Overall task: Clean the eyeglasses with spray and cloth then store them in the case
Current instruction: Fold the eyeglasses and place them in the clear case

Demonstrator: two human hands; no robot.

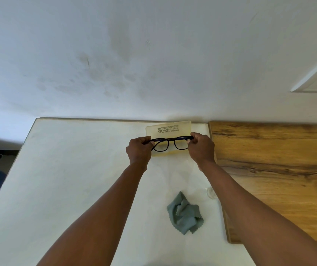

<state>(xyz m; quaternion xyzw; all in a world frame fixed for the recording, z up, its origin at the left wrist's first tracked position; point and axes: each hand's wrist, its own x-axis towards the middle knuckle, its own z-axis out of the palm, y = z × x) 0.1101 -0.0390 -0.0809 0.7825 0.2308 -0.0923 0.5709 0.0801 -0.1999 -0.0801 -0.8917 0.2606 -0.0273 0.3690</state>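
Black-framed eyeglasses [170, 144] hang just above the open, pale translucent case [168, 128] at the far side of the white table. My left hand [139, 149] grips the frame's left end and my right hand [201, 147] grips its right end. The case lid stands up against the wall with printed text on it; its lower half is mostly hidden behind the glasses. A crumpled grey-green cleaning cloth [185, 213] lies on the table nearer to me, between my forearms. A small clear item [211, 192], possibly the spray bottle, shows beside my right forearm, mostly hidden.
The white table [67, 179] ends at its left edge, with dark objects on the floor beyond. A wooden board [278, 179] covers the table's right side. A white wall rises right behind the case.
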